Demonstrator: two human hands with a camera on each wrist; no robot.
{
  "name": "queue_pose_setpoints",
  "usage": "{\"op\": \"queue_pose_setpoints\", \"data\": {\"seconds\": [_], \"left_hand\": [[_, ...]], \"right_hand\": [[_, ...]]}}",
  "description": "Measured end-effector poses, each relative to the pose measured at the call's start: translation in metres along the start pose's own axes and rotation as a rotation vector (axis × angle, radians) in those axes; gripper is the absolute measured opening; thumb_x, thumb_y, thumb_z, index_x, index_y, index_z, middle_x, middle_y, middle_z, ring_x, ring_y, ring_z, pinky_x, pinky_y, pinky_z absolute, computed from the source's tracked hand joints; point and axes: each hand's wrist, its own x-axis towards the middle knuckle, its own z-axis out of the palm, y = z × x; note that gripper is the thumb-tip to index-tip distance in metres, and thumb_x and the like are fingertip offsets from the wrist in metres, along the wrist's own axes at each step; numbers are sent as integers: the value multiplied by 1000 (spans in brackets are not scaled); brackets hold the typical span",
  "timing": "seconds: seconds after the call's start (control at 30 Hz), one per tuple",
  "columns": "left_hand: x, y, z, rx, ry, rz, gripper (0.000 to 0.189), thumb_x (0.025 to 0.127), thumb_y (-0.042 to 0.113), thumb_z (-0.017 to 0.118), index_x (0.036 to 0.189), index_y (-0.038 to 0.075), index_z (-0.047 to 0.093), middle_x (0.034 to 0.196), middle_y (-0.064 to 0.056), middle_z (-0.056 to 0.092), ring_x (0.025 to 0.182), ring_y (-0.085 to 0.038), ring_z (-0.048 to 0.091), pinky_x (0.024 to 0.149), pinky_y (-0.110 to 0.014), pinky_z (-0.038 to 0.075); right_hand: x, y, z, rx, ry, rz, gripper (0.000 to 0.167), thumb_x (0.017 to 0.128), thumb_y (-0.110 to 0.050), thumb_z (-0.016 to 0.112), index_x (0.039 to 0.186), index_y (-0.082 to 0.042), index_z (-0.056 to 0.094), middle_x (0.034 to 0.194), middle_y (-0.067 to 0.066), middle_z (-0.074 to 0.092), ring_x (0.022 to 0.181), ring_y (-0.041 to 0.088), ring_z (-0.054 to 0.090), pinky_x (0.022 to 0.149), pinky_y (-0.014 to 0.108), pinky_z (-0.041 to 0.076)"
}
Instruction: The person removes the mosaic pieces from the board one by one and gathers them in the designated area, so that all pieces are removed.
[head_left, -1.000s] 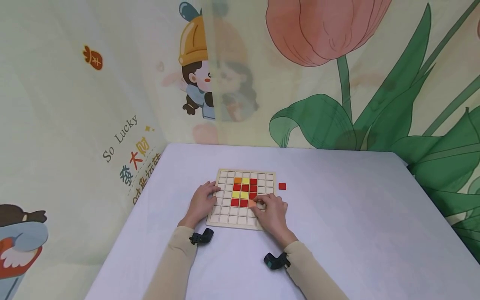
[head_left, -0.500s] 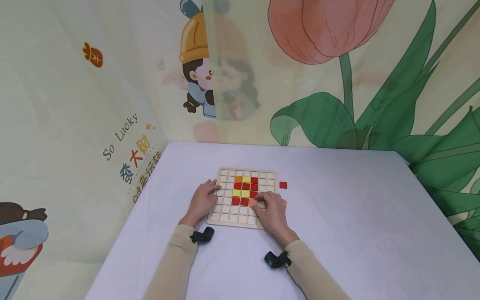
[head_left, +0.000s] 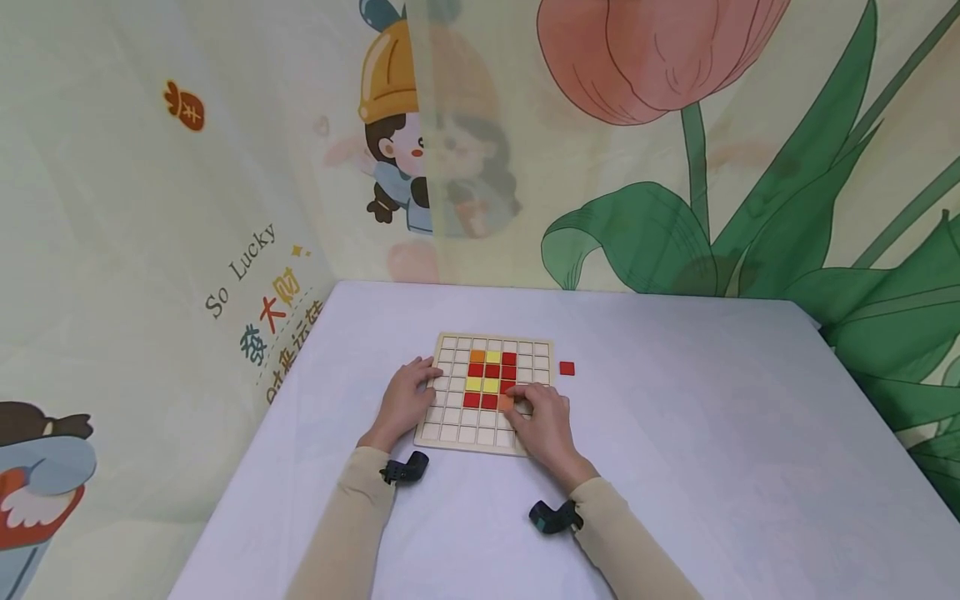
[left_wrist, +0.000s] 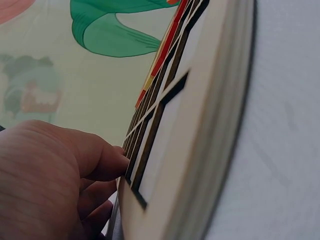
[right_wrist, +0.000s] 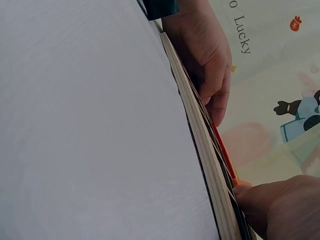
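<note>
A square wooden grid board (head_left: 458,433) lies on the table. Near its middle, red tiles (head_left: 492,372), yellow tiles (head_left: 482,385) and one orange tile (head_left: 477,357) fill several cells. My right hand (head_left: 545,423) pinches another orange tile (head_left: 506,403) between thumb and fingertips, right at the end of the nearest red row. In the right wrist view this orange tile (right_wrist: 242,182) shows at the thumb tip. My left hand (head_left: 408,393) rests on the board's left edge with loosely bent fingers. The left wrist view has its thumb (left_wrist: 107,159) touching the border.
A loose red tile (head_left: 567,368) lies just right of the board. The white-covered table (head_left: 712,433) extends to the right. Printed cloth (head_left: 465,167) hangs behind and to the left. Each wrist wears a black camera, the right camera (head_left: 553,517) close above the table.
The pinched orange tile looks darker now, and the right hand's fingers have shifted very slightly. The left hand stays at the board's edge. The head view has dipped a little.
</note>
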Motion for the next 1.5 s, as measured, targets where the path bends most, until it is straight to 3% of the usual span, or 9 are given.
{"op": "queue_pose_setpoints", "data": {"seconds": [0.37,0.63,0.9,1.07,1.17,1.5], "left_hand": [[0,1,1,-5,1,-9,34,91,4,54,122,7,67,149,-7,47,145,-25,30,124,-39,16],[-2,1,1,-24,-3,-28,34,91,3,54,122,7,67,149,-7,47,145,-25,29,124,-40,16],[-3,3,1,-31,5,-31,34,91,3,55,122,6,67,149,-6,47,145,-24,29,124,-38,15],[-1,4,1,-32,0,-34,34,91,2,55,122,7,67,149,-6,47,145,-23,29,124,-37,15],[0,5,2,-26,-5,-26,34,91,3,54,123,7,67,149,-6,46,145,-23,29,124,-37,14],[0,3,1,-20,-4,-46,34,92,4,54,123,8,67,149,-5,46,146,-23,27,124,-40,16]], "right_hand": [[3,-5,-9,-3,-69,18,28,82,-12,79,109,-14,72,92,-3,66,90,17,54,76,34,35],[16,-2,-20,76,-128,89,29,87,-9,73,115,-16,69,91,-3,62,86,17,52,76,32,50],[21,13,-32,130,-80,163,30,88,-10,72,117,-13,68,92,1,61,79,19,51,63,27,46],[27,26,-48,188,-56,234,31,90,-8,67,120,-13,65,100,4,62,95,23,54,81,35,51],[32,37,-61,197,-15,258,32,90,-6,63,122,-14,64,105,6,63,102,25,54,91,40,48],[38,69,-86,181,56,373,34,92,-9,59,126,-13,62,109,10,57,105,28,46,85,36,45]]}}
